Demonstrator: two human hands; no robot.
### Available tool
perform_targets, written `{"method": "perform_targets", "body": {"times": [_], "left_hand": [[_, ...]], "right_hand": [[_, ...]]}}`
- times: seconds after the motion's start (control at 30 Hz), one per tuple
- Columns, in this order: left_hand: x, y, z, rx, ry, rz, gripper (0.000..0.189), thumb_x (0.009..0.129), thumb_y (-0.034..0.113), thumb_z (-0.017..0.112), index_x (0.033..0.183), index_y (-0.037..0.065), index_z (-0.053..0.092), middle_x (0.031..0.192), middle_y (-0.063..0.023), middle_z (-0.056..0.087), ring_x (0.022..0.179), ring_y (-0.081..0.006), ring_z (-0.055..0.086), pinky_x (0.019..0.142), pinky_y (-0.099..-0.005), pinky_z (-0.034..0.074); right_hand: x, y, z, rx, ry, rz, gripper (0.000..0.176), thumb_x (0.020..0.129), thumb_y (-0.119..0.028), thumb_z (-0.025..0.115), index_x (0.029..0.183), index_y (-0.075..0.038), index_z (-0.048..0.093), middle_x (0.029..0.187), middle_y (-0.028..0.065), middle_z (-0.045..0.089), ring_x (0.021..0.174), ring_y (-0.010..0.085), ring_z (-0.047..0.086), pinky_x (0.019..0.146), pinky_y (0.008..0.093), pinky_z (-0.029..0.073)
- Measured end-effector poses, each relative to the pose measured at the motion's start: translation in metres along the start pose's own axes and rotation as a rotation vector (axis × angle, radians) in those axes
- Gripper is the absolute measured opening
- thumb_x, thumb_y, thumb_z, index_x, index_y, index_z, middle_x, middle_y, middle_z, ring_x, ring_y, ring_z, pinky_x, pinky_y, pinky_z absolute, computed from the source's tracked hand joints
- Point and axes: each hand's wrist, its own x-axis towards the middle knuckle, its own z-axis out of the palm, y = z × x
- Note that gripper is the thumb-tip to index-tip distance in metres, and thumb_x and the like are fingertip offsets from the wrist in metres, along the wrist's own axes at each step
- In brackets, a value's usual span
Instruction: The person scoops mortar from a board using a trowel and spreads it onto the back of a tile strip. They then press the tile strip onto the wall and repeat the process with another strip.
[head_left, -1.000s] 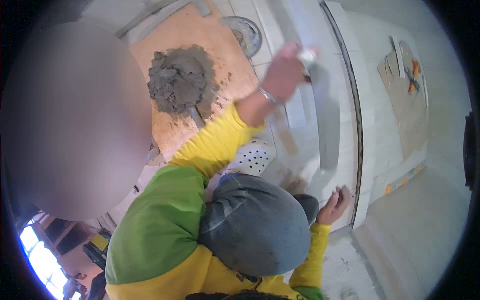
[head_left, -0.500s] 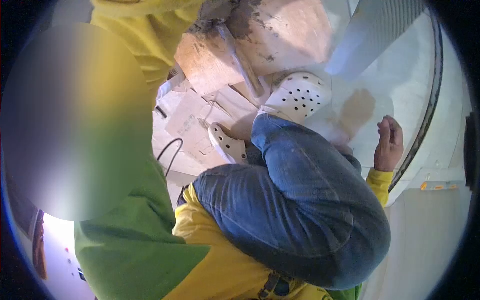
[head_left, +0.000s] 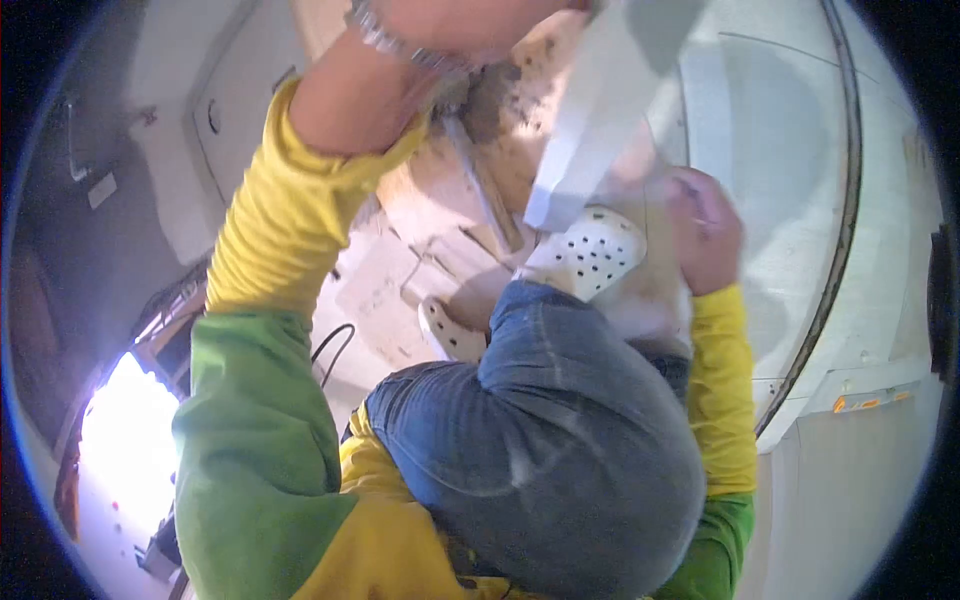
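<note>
My left hand (head_left: 480, 25), with a metal watch at its wrist, reaches across the top edge. Its fingertips meet the edge of a white panel (head_left: 600, 110) that hangs tilted above the floor, and the hand appears closed on it. To the right of the panel's lower end is my right hand (head_left: 708, 232), its fingers bent and smeared by motion; whatever they hold, if anything, cannot be made out. Under my left wrist, a tool with a long handle (head_left: 485, 190) lies on a stained brown board (head_left: 425, 190), its head in grey, dirty material.
White perforated clogs (head_left: 590, 255) and my bent knees in jeans (head_left: 560, 430) fill the centre. Cardboard (head_left: 375, 290) and a thin black cable (head_left: 330, 350) lie to the left. A bright light (head_left: 125, 440) glares at lower left. A dark curved strip (head_left: 850, 180) runs down the right.
The white panel has moved left and down, over the clog. My left hand has come into view at the top. My right hand has moved up and left, towards the panel.
</note>
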Motion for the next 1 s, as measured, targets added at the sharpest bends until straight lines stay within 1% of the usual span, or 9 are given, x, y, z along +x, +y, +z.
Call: {"method": "perform_targets", "body": {"times": [0.1, 0.13, 0.2, 0.33, 0.4, 0.53, 0.67, 0.83, 1.0], "left_hand": [[-0.014, -0.047, -0.023, 0.640, 0.315, 0.778, 0.028, 0.092, 0.016, 0.058, 0.116, 0.001, 0.058, 0.093, -0.0072, 0.063, 0.078, -0.0156, 0.061, 0.067, -0.0270, 0.049], [-0.021, -0.053, -0.031, 0.641, 0.335, 0.808, 0.028, 0.092, 0.016, 0.058, 0.116, 0.001, 0.058, 0.093, -0.0072, 0.063, 0.078, -0.0156, 0.061, 0.067, -0.0270, 0.049], [-0.043, -0.061, -0.047, -0.592, 0.257, 0.254, 0.037, 0.091, 0.020, 0.062, 0.126, 0.009, 0.055, 0.094, -0.0090, 0.065, 0.077, -0.0174, 0.062, 0.071, -0.0238, 0.049], [-0.105, -0.077, -0.097, -0.041, 0.481, 0.296, 0.032, 0.096, 0.021, 0.052, 0.120, -0.001, 0.052, 0.109, -0.0078, 0.060, 0.101, -0.0167, 0.058, 0.090, -0.0300, 0.044], [-0.134, -0.087, -0.116, -0.095, 0.538, 0.358, 0.032, 0.088, 0.014, 0.065, 0.114, -0.002, 0.055, 0.101, -0.0041, 0.060, 0.085, -0.0140, 0.059, 0.069, -0.0290, 0.049], [-0.182, -0.104, -0.138, -0.618, 0.551, 0.377, 0.029, 0.093, 0.012, 0.053, 0.119, -0.001, 0.053, 0.107, -0.0057, 0.060, 0.096, -0.0118, 0.057, 0.087, -0.0272, 0.044], [-0.211, -0.146, -0.147, -0.523, 0.684, 0.196, 0.027, 0.095, 0.015, 0.051, 0.117, 0.000, 0.054, 0.105, -0.0054, 0.061, 0.095, -0.0116, 0.057, 0.086, -0.0249, 0.044], [-0.226, -0.185, -0.128, -0.549, 0.651, 0.077, 0.025, 0.095, 0.018, 0.051, 0.114, 0.001, 0.055, 0.094, -0.0036, 0.063, 0.082, -0.0107, 0.060, 0.074, -0.0237, 0.048], [-0.225, -0.210, -0.106, -0.722, 0.575, -0.064, 0.025, 0.094, 0.017, 0.053, 0.115, 0.003, 0.057, 0.091, -0.0024, 0.063, 0.075, -0.0095, 0.060, 0.068, -0.0242, 0.049]], "right_hand": [[0.011, -0.049, 0.047, 0.074, -0.175, -0.017, 0.033, 0.085, -0.032, 0.057, 0.100, -0.003, 0.065, 0.105, 0.0176, 0.065, 0.093, 0.0313, 0.064, 0.081, 0.0376, 0.051], [0.011, -0.055, 0.068, 0.099, -0.211, -0.037, 0.034, 0.085, -0.033, 0.058, 0.101, -0.004, 0.065, 0.106, 0.0174, 0.065, 0.094, 0.0321, 0.064, 0.082, 0.0388, 0.050], [0.003, -0.051, 0.117, 0.016, -0.323, -0.081, 0.037, 0.081, -0.032, 0.062, 0.107, -0.005, 0.061, 0.104, 0.0176, 0.064, 0.093, 0.0338, 0.063, 0.083, 0.0407, 0.049], [-0.004, -0.073, 0.168, -0.388, -0.559, -0.017, 0.053, 0.075, -0.023, 0.069, 0.121, -0.006, 0.050, 0.109, 0.0200, 0.060, 0.096, 0.0374, 0.061, 0.085, 0.0426, 0.048], [-0.012, -0.054, 0.195, -0.381, -0.402, -0.095, 0.056, 0.074, -0.022, 0.070, 0.123, -0.005, 0.047, 0.111, 0.0204, 0.059, 0.096, 0.0374, 0.061, 0.085, 0.0433, 0.048], [-0.024, -0.066, 0.189, -0.140, -0.064, -0.027, 0.048, 0.075, -0.018, 0.068, 0.117, -0.004, 0.050, 0.095, 0.0222, 0.063, 0.095, 0.0400, 0.061, 0.085, 0.0449, 0.048], [-0.019, -0.122, 0.103, 0.052, -0.380, 0.087, 0.048, 0.078, -0.019, 0.065, 0.120, -0.002, 0.050, 0.091, 0.0244, 0.064, 0.088, 0.0414, 0.062, 0.079, 0.0458, 0.049], [-0.014, -0.138, 0.077, -0.208, -0.002, -0.384, 0.053, 0.085, -0.027, 0.061, 0.131, -0.005, 0.046, 0.087, 0.0250, 0.064, 0.084, 0.0403, 0.063, 0.074, 0.0454, 0.050], [0.000, -0.165, 0.060, -0.780, -0.188, -0.171, 0.048, 0.089, -0.021, 0.054, 0.135, -0.021, 0.044, 0.089, 0.0224, 0.062, 0.086, 0.0380, 0.063, 0.075, 0.0463, 0.051]]}}
